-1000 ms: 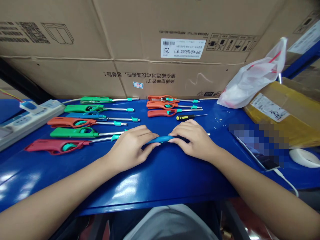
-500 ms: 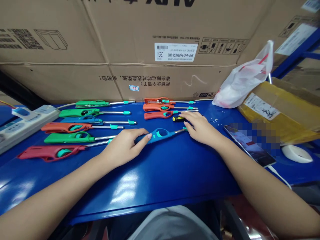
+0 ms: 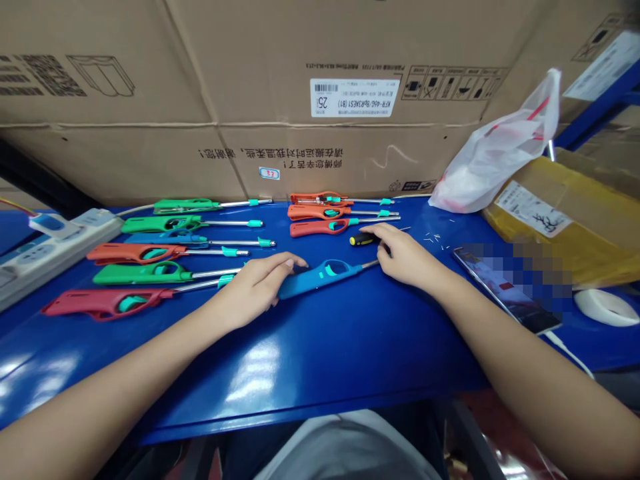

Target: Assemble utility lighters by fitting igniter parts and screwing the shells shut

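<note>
A blue long-nosed lighter [image 3: 315, 279] lies on the blue table in front of me, its handle to the left and its nozzle pointing right. Beside the handle end is my left hand [image 3: 255, 287], fingers loosely stretched and not wrapped round it. My right hand [image 3: 407, 257] reaches over the nozzle tip, hiding it. Its fingers curl over a small black-and-yellow screwdriver [image 3: 361, 239], whose thin shaft shows beyond the knuckles. Just behind, orange and red lighters [image 3: 315, 229] lie in a short stack of rows.
Several green, blue, orange and red lighters [image 3: 135, 253] line the left side, near a white power strip [image 3: 60, 243]. Tiny white bits [image 3: 436, 238] lie at right, beside a phone [image 3: 500, 287]. A plastic bag [image 3: 493, 157], a yellow-taped carton [image 3: 575, 227] and a large cardboard box [image 3: 280, 60] stand behind.
My left fingers have loosened and drawn back from the blue lighter's handle. My right thumb has left its nozzle tip, and the right fingers have closed over the screwdriver. The view has shifted slightly.
</note>
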`<state>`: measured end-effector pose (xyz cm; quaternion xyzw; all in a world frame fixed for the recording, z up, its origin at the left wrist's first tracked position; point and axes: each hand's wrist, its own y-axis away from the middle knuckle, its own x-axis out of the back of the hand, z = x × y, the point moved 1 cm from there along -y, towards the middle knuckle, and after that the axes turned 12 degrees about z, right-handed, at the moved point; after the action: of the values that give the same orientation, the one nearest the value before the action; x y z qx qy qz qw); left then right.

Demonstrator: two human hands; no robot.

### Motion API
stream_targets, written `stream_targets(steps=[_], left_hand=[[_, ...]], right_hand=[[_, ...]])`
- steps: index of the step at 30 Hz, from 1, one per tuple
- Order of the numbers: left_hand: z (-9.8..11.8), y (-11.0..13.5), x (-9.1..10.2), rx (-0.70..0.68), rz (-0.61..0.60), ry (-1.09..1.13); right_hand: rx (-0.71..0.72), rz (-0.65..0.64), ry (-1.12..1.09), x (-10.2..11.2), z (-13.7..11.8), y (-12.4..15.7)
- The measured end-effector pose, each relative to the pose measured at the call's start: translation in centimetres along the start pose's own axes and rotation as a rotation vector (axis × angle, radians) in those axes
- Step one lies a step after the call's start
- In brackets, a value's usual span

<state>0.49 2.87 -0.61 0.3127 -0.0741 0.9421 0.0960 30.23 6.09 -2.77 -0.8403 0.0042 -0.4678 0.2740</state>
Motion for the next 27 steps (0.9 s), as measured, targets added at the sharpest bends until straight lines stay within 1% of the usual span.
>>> stream_targets(steps=[2, 4, 6, 8, 11, 12, 14, 15, 17, 19, 21, 25, 27], left_hand=[[0.0, -0.1, 0.0, 0.112, -0.009, 0.069], [0.1, -0.1, 0.0, 0.130, -0.032, 0.075], [0.2, 0.0, 0.0, 0.053, -0.050, 0.004], [0.2, 0.1, 0.0, -0.066, -0.033, -0.094], [0.0, 0.2, 0.0, -0.190, -0.017, -0.157], [-0.1, 0.1, 0.0, -0.211, -0.020, -0.157], [-0.3, 0.0, 0.2, -0.251, -0.003, -0.166], [-0.4, 0.0, 0.3, -0.272, 0.015, -0.180], [-0.5, -0.1, 0.5, -0.296, 0.044, -0.214], [-0.5, -0.3, 0.5, -0.267, 0.049, -0.233], [-0.5, -0.4, 0.5, -0.176, 0.041, -0.196], [-0.3, -0.6, 0.5, 0.049, 0.012, 0.042], [-0.3, -0.7, 0.5, 0.085, 0.022, 0.137]], right_hand=[[0.006, -0.001, -0.005, -0.2, 0.1, 0.1], [0.023, 0.002, -0.020, -0.2, 0.1, 0.1], [0.042, 0.019, -0.049, 0.0, 0.0, -0.1], [0.044, 0.053, -0.069, 0.6, -0.2, -0.3], [0.023, 0.107, -0.041, 2.3, -0.5, -0.6], [0.030, 0.095, -0.025, 3.0, -0.6, -0.6], [0.114, -0.042, 0.000, 4.1, -0.6, -0.4], [0.124, -0.124, 0.019, 4.5, -0.5, -0.4], [0.109, -0.243, 0.077, 5.1, 0.0, -0.2], [0.065, -0.310, 0.128, 5.2, 0.5, -0.2], [0.034, -0.330, 0.154, 5.1, 0.8, -0.2], [0.060, -0.350, 0.124, 4.7, 0.2, -0.3], [0.067, -0.358, 0.100, 4.6, -0.4, -0.2]])
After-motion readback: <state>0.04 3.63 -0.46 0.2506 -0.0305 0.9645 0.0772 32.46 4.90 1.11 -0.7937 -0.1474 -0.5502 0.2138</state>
